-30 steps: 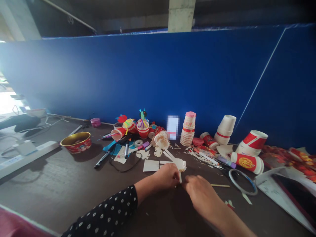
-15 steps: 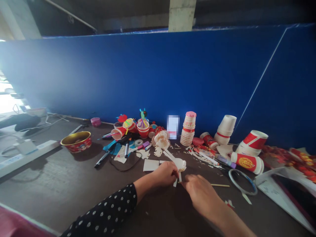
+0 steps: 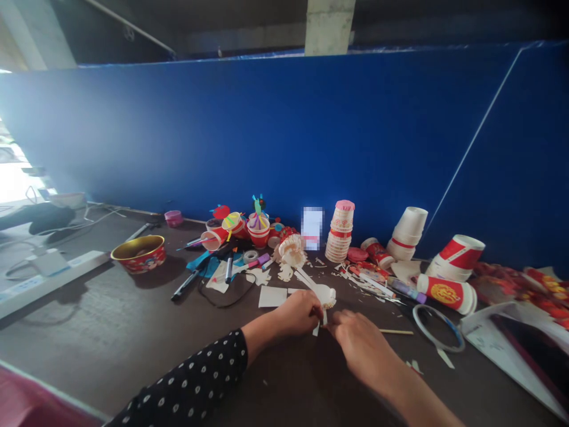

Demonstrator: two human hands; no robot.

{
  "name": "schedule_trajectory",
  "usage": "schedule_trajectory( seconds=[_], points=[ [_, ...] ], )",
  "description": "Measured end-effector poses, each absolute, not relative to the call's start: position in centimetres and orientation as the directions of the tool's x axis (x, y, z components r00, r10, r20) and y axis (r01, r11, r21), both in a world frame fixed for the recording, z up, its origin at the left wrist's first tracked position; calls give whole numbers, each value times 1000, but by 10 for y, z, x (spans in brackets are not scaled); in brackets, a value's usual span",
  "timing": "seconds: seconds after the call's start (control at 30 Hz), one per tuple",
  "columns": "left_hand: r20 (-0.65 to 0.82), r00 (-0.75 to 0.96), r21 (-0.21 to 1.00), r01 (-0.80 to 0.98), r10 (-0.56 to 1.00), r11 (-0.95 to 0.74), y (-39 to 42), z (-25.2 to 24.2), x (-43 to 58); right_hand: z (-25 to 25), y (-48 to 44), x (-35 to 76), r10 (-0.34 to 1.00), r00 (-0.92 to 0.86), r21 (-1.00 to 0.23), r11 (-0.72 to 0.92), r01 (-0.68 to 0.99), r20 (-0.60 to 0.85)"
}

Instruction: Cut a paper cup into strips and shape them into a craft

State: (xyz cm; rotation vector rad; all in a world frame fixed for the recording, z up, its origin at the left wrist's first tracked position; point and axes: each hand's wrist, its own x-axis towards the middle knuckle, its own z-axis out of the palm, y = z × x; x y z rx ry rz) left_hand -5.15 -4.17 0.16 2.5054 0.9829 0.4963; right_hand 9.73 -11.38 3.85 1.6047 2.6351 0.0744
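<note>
Left hand [image 3: 291, 314], right hand [image 3: 360, 350] grip paper strip [image 3: 316, 330].

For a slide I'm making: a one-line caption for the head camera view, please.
The left hand and right hand hold a white cut-paper piece on a dark table among paper cups.

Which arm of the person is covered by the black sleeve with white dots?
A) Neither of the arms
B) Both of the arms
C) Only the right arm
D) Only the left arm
D. The black sleeve with white dots covers the arm behind the left hand, while the forearm behind the right hand is bare.
</note>
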Motion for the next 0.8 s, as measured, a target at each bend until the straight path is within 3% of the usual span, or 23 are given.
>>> schedule_trajectory(
  seconds=[0.63,0.8],
  points=[
    [150,667,441,616,730,-653,-43,0,-49,22,-106,92,884,-466,146,456,878,46],
    [149,649,437,634,746,-638,-44,-3,-47,26,-109,94,898,-439,96,434,896,30]
  ],
)
